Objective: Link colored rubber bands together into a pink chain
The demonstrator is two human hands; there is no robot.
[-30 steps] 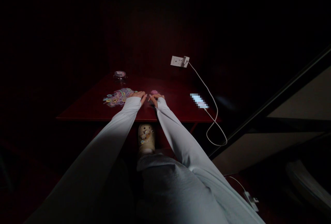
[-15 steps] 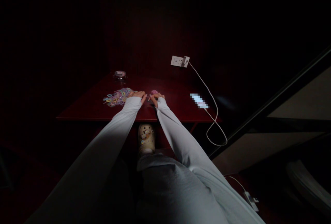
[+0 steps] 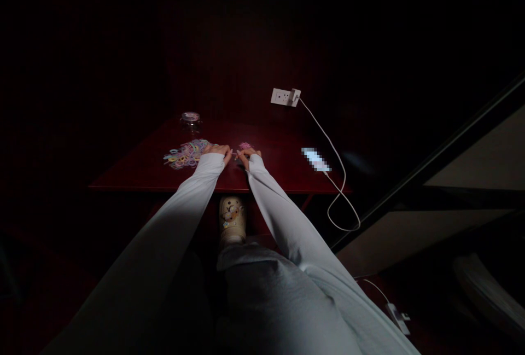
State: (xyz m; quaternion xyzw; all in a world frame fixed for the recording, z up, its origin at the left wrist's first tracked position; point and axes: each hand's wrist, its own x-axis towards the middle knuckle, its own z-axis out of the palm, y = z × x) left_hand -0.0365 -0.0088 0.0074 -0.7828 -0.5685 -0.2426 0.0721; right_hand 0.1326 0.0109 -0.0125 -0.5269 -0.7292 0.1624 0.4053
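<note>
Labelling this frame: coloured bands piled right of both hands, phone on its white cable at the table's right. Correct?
No. The head view shows the coloured bands piled left of both hands, beside the left hand, away from the right hand. The phone on its white cable is at the table's right, as stated.

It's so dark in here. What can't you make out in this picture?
Head view, the only one:
Whether the left hand and right hand hold anything: too small and dim.
Phone screen: blurred out.
Jar contents: too small, dark.
Bands in the pile: too tiny to count.
Room behind the table: lost in darkness.
</note>
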